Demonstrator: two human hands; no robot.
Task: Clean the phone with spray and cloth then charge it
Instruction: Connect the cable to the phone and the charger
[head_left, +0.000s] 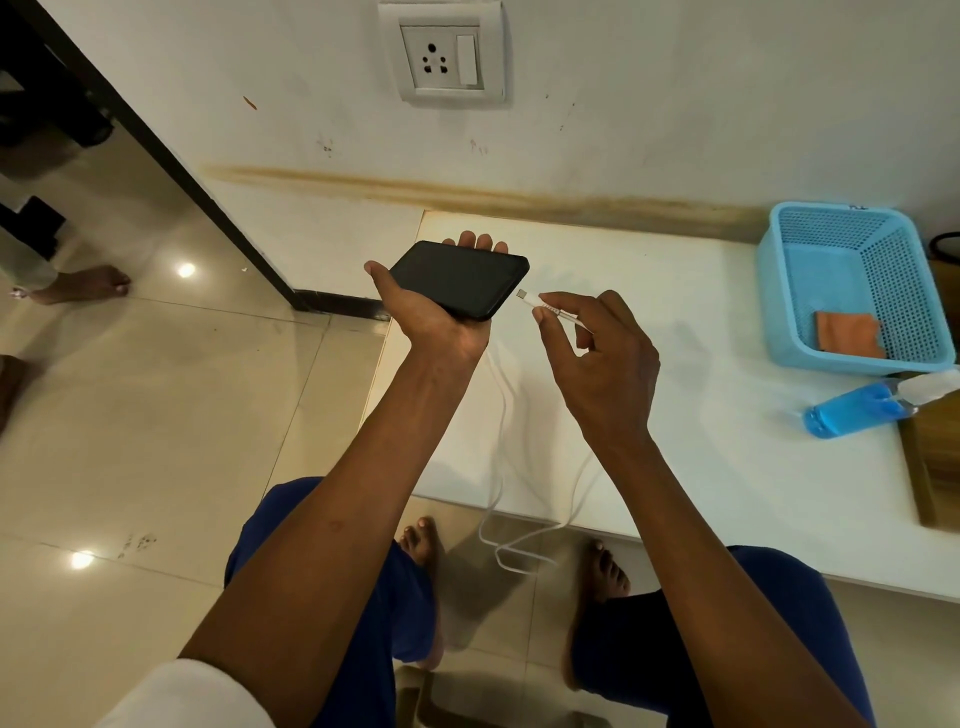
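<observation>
A black phone (460, 278), flat, glossy and round-cornered, lies screen up in the left hand (441, 312), held in the air above the left end of a smooth white bench (675, 415). The left hand cups it from below, thumb along the near edge at 9 o'clock and fingertips showing past the far edge at 12 o'clock.

At 3 o'clock from the phone, just apart from its short end, is the small metal plug of a thin white cable (550, 309). The right hand (597, 358) pinches the cable just behind the plug between thumb and forefinger, the other fingers loosely curled. The cable hangs in loops over the bench's near edge toward the tiled floor (156, 441).

At 3 o'clock, well apart, a light blue plastic basket (779, 291) with perforated walls stands on the bench, holding a folded orange cloth (849, 332). Just at its 6 o'clock a clear spray bottle (862, 408) of blue liquid lies on its side. The bench between hands and basket is bare.

At 12 o'clock, on the white wall, sits a white socket (441, 57) with a switch.
</observation>
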